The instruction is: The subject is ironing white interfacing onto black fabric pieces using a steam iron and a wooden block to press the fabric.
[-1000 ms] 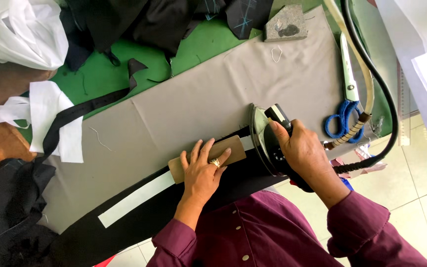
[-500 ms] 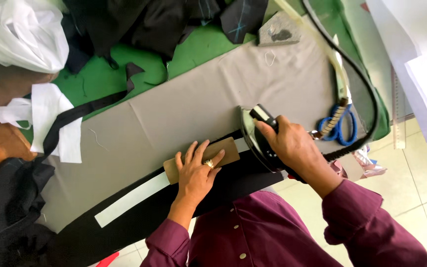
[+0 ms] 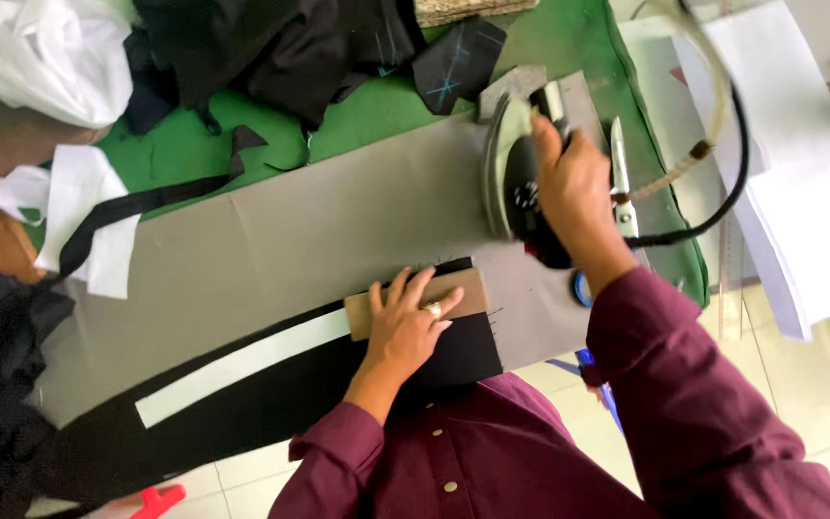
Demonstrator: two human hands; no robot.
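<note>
My left hand (image 3: pixel 405 322) presses flat, fingers spread, on a brown cardboard strip (image 3: pixel 468 293) lying over a long black fabric piece (image 3: pixel 261 404). A white interfacing strip (image 3: pixel 242 365) runs along the black fabric to the left of the cardboard. My right hand (image 3: pixel 573 187) grips the handle of a steam iron (image 3: pixel 511 178), tilted up on the grey pressing mat (image 3: pixel 309 221) at the far right, away from the black fabric. A black cord and a beige hose (image 3: pixel 703 144) trail from the iron.
Scissors with blue handles (image 3: pixel 622 192) lie partly hidden by my right arm. Black fabric pieces (image 3: pixel 271 48) and white cloth (image 3: pixel 36 48) are piled at the back on the green table cover (image 3: pixel 386 106). White paper (image 3: pixel 780 154) sits right.
My right hand lifted the iron off the black fabric and carried it away to the far right of the mat. My left hand stays on the cardboard strip.
</note>
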